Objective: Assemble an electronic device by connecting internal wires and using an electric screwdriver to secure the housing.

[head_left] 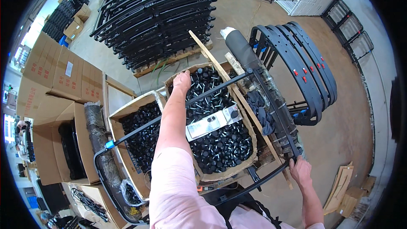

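A big black frame (pixel 216 89) lies over two open boxes. Its long way slants from the lower left up to the upper right, and its left end bends round toward the person. The bigger box (pixel 227 173) sits under the frame's middle, and the smaller box (pixel 113 124) is just left of it. The hands are well apart. The right hand (pixel 300 171) grips the frame's near right corner. The left hand (pixel 182 81) reaches the bigger box's far side, by black bolts (pixel 220 144); I can't tell if it holds any.
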